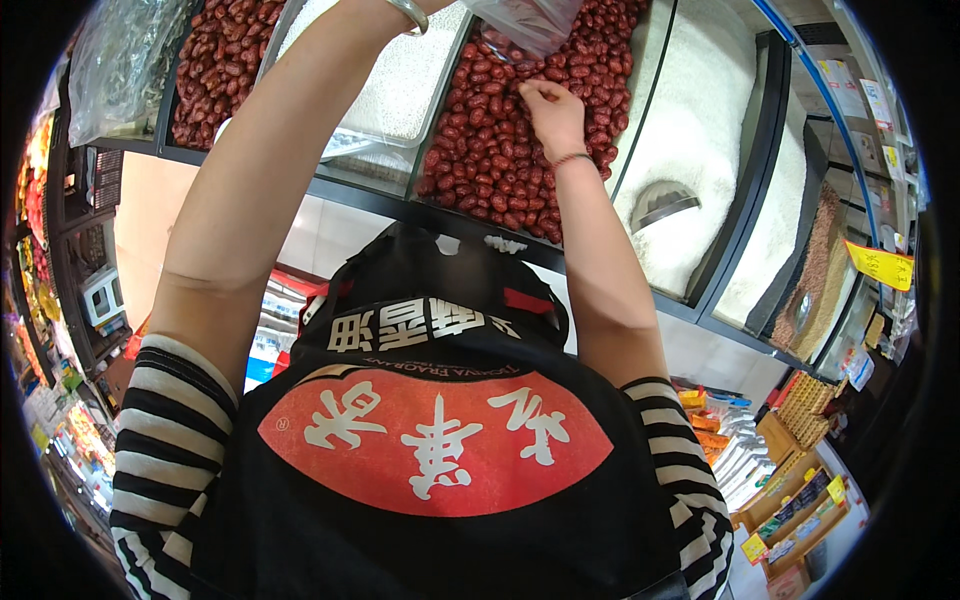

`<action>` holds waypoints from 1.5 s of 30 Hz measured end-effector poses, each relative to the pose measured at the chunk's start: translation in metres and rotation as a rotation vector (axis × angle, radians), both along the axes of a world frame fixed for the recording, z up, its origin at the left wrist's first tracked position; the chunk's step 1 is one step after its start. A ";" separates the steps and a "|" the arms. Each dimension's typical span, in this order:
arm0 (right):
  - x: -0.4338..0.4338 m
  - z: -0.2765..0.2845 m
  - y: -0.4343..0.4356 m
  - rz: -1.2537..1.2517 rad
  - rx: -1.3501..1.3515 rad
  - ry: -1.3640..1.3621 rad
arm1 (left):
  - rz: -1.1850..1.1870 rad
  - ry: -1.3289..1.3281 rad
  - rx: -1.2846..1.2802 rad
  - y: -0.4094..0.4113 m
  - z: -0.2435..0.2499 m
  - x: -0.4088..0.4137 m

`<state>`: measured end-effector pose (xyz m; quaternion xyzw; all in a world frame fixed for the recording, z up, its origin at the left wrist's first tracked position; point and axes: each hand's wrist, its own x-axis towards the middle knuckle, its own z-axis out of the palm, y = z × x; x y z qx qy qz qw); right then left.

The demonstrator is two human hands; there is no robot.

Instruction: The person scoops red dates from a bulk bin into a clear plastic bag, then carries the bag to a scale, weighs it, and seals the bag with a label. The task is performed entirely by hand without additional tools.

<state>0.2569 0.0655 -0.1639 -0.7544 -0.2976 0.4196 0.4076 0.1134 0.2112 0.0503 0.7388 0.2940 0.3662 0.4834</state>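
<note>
My right hand (555,116), with a thin braided cord at the wrist, is over a bin of dried red jujubes (495,165). Its fingers are curled with the thumb and forefinger close together; a reddish patch shows by them, but whether they grip a jujube is unclear. My left arm reaches up past the top edge, so the left hand is out of view beyond a silver bangle (411,13). Beside that wrist, a clear plastic bag (529,22) hangs over the far part of the jujubes, and some red shows through its lower end.
Left of the jujubes is a tub of small white pellets (382,90), then darker dried dates (225,64). To the right, white rice-like grain (697,97) holds a fluted metal scoop (664,204). A dark bin frame (495,234) runs along the front. A yellow price tag (881,266) sticks out.
</note>
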 end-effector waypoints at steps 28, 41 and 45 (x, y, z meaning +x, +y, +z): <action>-0.043 0.012 0.010 0.634 -0.210 -0.837 | -0.043 0.007 -0.098 -0.006 -0.002 0.003; 0.006 0.123 -0.048 0.172 0.471 1.432 | 0.020 -0.066 -0.305 -0.019 -0.015 -0.008; 0.014 0.155 0.016 0.037 0.417 1.253 | -0.078 -0.221 -0.326 -0.033 -0.008 0.007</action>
